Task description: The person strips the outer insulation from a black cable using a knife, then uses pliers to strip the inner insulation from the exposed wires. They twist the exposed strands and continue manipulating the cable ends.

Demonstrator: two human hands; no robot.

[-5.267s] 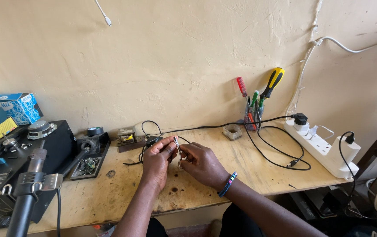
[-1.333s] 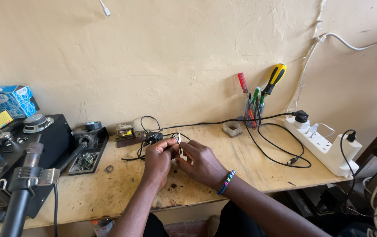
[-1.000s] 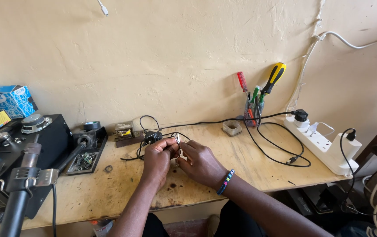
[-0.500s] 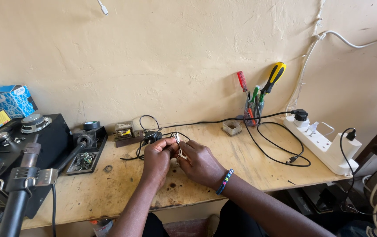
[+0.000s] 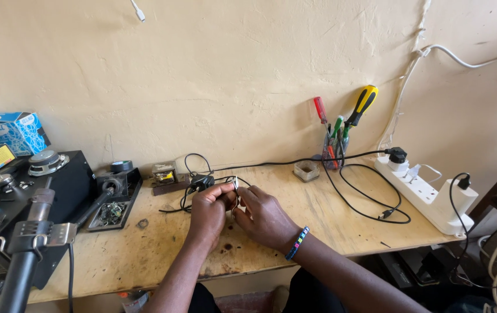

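Hands (image 5: 240, 210) pinch small pale part (image 5: 236, 184) with wires

Power strip (image 5: 428, 191) right, screwdriver cup (image 5: 334, 152) behind, soldering stand (image 5: 109, 194) probably left.

Bare forearms, a blue-and-black beaded bracelet (image 5: 297, 243) on the right wrist.

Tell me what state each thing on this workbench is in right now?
Left hand: pinching a small white part.
Right hand: closed around the same part.
Small white part: held between both hands, above the bench.
Power strip: plugs inserted.
Screwdrivers: upright in a holder.
Black cable: looped loosely on the bench.
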